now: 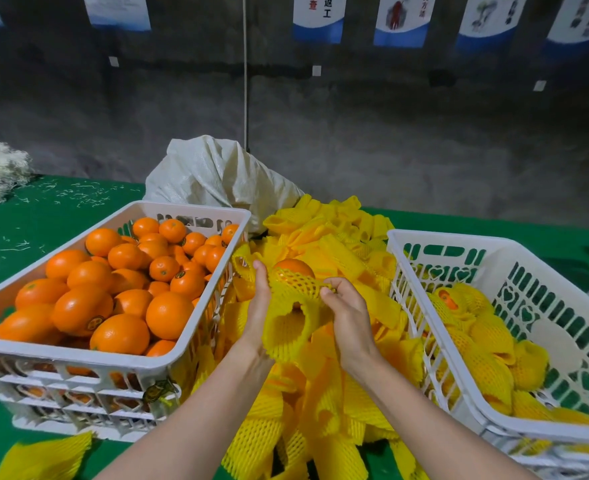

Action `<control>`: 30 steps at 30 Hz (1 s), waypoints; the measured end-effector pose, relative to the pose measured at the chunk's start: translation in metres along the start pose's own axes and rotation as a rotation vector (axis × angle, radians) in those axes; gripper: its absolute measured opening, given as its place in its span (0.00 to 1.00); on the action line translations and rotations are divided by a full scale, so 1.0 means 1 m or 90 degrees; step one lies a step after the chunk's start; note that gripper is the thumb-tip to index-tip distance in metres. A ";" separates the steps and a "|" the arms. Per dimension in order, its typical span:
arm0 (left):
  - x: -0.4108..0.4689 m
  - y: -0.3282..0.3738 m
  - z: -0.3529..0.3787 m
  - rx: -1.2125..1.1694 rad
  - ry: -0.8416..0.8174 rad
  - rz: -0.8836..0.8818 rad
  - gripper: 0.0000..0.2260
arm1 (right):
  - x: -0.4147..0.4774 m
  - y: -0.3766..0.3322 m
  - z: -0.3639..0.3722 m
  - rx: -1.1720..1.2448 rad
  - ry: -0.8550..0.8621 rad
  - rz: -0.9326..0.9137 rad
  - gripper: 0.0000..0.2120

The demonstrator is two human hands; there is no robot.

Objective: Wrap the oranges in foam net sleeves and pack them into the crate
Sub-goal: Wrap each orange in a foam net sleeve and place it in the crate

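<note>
A yellow foam net sleeve [288, 317] was held between both hands — gripped on one side by the curled left hand [259, 306], pinched at its edge by the right hand [348, 315]. An orange [293, 266] was lodged partly in its far end, just beyond the thumbs. A crate of bare oranges [61, 355] was set left of the left hand — the packing crate [452, 238] right of the right.

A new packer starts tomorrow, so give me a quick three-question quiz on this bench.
1. True or false: the fruit in the left crate is already wrapped.
2. What do the left hand and right hand both grip? A) a foam net sleeve B) a knife C) a tape roll
3. Which crate holds the sleeved oranges?
Key: 1 false, its oranges are bare; 2 A; 3 right crate.
</note>
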State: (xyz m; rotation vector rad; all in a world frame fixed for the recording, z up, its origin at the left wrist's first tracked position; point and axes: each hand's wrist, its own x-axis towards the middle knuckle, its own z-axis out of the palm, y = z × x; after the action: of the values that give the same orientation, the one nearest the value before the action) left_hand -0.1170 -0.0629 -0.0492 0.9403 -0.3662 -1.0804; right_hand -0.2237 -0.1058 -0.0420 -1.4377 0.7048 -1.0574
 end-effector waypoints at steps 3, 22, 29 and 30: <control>-0.003 0.001 -0.003 0.013 -0.041 -0.016 0.40 | 0.011 -0.011 0.004 0.187 0.105 0.129 0.12; -0.005 -0.003 0.001 -0.043 -0.112 -0.096 0.21 | 0.028 0.002 -0.002 -0.106 -0.007 -0.043 0.19; -0.001 0.000 0.007 -0.013 -0.050 -0.085 0.26 | 0.028 0.006 -0.002 -0.010 -0.049 -0.029 0.19; 0.000 0.000 0.007 -0.016 -0.035 -0.092 0.26 | 0.028 0.006 0.000 0.001 -0.055 -0.018 0.20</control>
State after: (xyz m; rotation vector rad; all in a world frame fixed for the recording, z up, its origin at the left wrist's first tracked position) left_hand -0.1218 -0.0660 -0.0450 0.9269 -0.3326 -1.2417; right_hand -0.2111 -0.1320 -0.0421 -1.4863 0.6231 -1.0115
